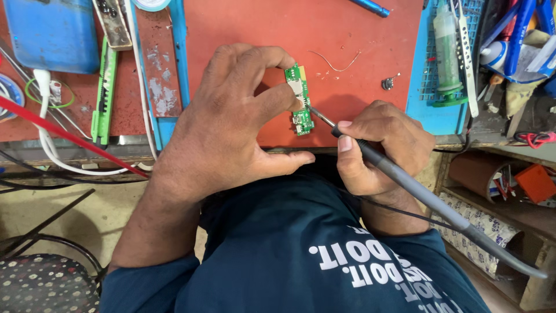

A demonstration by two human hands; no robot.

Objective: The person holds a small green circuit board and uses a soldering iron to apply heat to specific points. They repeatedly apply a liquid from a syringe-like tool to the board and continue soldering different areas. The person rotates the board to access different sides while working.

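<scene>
Near the bench's (347,35) front edge, the left hand (231,122) pinches a green board (299,99) upright while the right hand (376,145) grips a soldering iron (417,191), tip touching the board.

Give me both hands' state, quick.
Left hand: closed, fingers pinching the small green circuit board.
Right hand: closed around the grey soldering iron.

The small circuit board (300,98) is green with silver metal parts. The soldering iron (405,179) has a grey handle and a black collar. The mat (278,35) on the counter is dull red-orange, framed by blue strips (176,52). A utility knife (103,95) is bright green. The shirt (301,255) is dark teal with white lettering. The stool cushion (40,284) is dark with pale flower dots.
</scene>
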